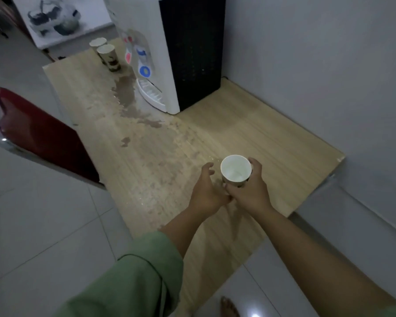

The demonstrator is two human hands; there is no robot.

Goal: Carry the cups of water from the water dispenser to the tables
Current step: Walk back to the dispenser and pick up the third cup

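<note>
My right hand (249, 191) grips a white paper cup (235, 171) with a dark pattern, held upright over the near part of the wooden table (272, 145). Water shows at the cup's bottom. Just left of the cup, my left hand (206, 191) has its fingers apart and holds nothing; its thumb side touches my right hand. The white water dispenser (160, 53) with a black side panel stands at the table's far end. Two more patterned paper cups (109, 57) stand side by side left of its taps.
Spilled water (133, 104) spreads across the table from the dispenser's drip tray toward me. A dark red chair (39, 133) with a chrome frame sits close to the table's left edge. A grey wall runs along the right. White floor tiles and my bare foot (229, 307) lie below.
</note>
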